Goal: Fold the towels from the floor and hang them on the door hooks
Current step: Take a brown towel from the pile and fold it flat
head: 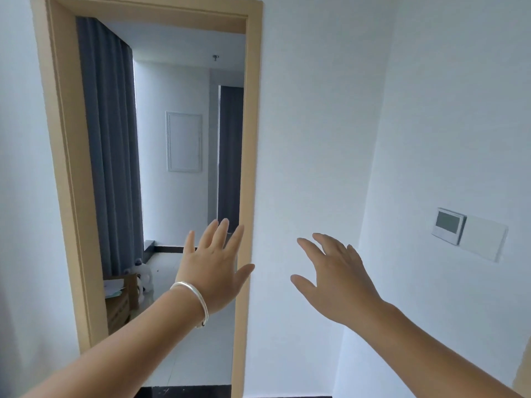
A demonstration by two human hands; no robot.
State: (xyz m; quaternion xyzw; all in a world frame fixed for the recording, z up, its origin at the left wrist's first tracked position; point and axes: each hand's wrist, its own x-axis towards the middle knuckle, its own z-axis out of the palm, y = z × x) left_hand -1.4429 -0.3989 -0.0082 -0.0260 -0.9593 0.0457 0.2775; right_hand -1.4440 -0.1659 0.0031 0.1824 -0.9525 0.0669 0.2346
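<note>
Left hand and right hand: fingers spread and released, grasping nothing. Both are raised before the tan door frame and white wall

Single head cam, wide-angle, looking fwd at open doorway upper left of frame; both hands close, lower centre; no 2nd view.

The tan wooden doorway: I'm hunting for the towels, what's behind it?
Behind the tan wooden doorway: grey curtains, white wall panel, cardboard boxes. No towels visible; the left hand covers some floor.
</note>
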